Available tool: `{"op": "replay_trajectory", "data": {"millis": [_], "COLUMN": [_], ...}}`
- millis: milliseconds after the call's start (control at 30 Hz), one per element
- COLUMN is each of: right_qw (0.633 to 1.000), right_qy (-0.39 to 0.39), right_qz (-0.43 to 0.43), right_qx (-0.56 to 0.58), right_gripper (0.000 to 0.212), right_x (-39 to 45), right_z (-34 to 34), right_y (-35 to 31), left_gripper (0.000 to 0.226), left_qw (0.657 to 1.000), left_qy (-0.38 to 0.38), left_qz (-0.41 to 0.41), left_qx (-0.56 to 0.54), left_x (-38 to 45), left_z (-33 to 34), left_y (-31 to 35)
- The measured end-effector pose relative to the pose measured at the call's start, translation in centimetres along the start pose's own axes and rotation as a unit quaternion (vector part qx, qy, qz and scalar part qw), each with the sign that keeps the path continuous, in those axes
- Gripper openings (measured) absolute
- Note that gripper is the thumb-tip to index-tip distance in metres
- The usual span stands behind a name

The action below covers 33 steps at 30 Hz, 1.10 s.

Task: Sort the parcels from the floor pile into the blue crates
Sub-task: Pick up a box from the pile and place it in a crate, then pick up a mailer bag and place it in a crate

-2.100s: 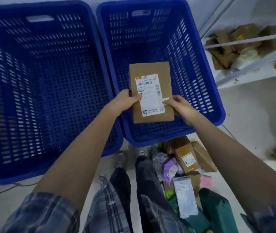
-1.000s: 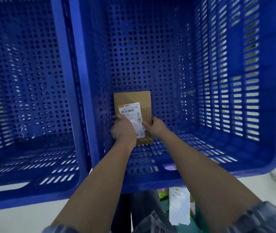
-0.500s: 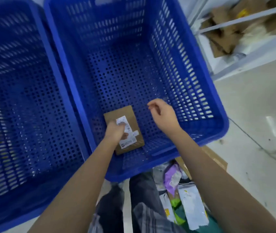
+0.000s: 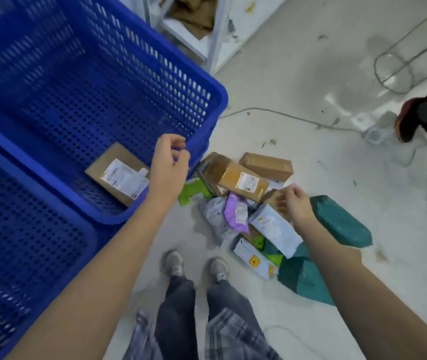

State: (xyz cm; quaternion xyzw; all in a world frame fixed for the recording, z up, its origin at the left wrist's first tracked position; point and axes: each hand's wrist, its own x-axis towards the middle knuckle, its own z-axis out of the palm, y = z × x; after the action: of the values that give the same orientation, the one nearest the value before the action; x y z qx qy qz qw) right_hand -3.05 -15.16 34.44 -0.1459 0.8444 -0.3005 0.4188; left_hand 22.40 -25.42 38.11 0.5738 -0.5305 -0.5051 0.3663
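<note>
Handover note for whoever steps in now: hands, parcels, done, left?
Left hand: empty, fingers loosely curled, above the right blue perforated plastic crate's near corner.
Right hand: over the floor pile, no clear grip on anything.
Done: one flat brown cardboard parcel with white label lies in that crate.
Left: the pile of cardboard boxes, grey mailer bags and dark green bags. Left blue crate shows no parcels.

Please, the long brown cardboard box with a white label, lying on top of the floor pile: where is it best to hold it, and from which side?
Probably across the two long sides of the long brown cardboard box, near its middle, coming from above. It lies flat on top of the pile with its labelled face up, so both long edges look free.
</note>
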Motion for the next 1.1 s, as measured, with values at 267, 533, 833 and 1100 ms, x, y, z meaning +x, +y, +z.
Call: {"op": "replay_trajectory", "data": {"millis": [267,533,833,1100], "right_qw": [0.957,0.954,0.954,0.972], "right_qy": [-0.061,-0.051,-0.017,-0.051], "right_qz": [0.219,0.291,0.286,0.220], "right_qx": [-0.177,-0.045,0.093,0.065], "right_gripper": [0.027,0.016,0.015,0.017], "right_x": [-2.3,-2.3,2.2,12.4], "right_z": [-12.1,-25.1,-32.1,-24.2], "right_y": [18.4,28.6,37.2,41.7], "left_gripper": [0.022,0.041,0.026,0.064], "left_qw": [0.951,0.854,0.855,0.848], "left_qy": [-0.129,-0.210,-0.249,-0.232], "left_qz": [-0.172,-0.305,-0.315,-0.440], "left_qx": [0.222,0.365,0.327,0.181], "left_x": [-7.3,-18.4,-24.8,-21.2], "left_z": [9.1,22.5,37.5,44.0], "left_y": [-7.6,-11.6,-13.1,-20.5]}}
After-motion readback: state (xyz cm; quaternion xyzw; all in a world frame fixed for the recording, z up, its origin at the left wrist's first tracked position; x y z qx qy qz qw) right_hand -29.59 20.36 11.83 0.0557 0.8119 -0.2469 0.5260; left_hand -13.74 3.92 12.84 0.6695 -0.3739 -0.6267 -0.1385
